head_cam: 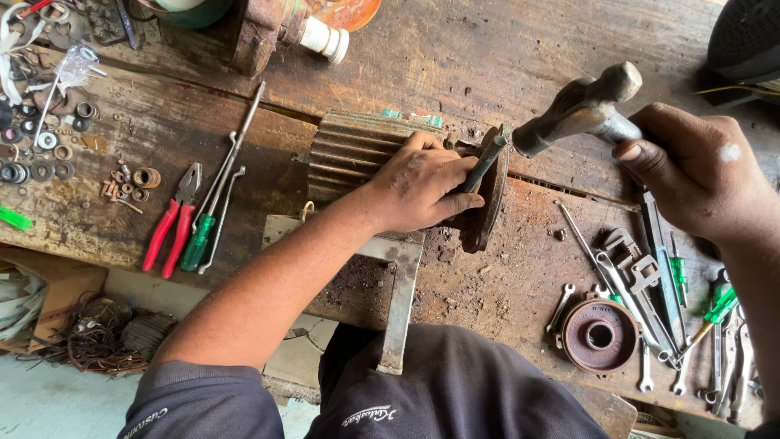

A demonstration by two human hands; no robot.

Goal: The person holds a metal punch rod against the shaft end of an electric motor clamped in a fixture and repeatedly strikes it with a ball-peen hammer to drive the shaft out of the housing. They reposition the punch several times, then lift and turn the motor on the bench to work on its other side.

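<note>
Chisel set against a motor end cover, hammer raised.

On the wooden worktop (520, 49) lies a ribbed electric motor body (353, 150); the left hand (422, 183) wraps its grip tight around a flat chisel (486, 162), tip at the seam of the rusty end cover (487, 199). The right hand (699, 175) grips closed on the hammer (581, 110), its head hanging just above the chisel's top. A sound blow here likely needs the chisel steady on the seam, fingers clear of its struck end, and the hammer face landing square. Red pliers (171, 219) lie well apart, left.
</note>
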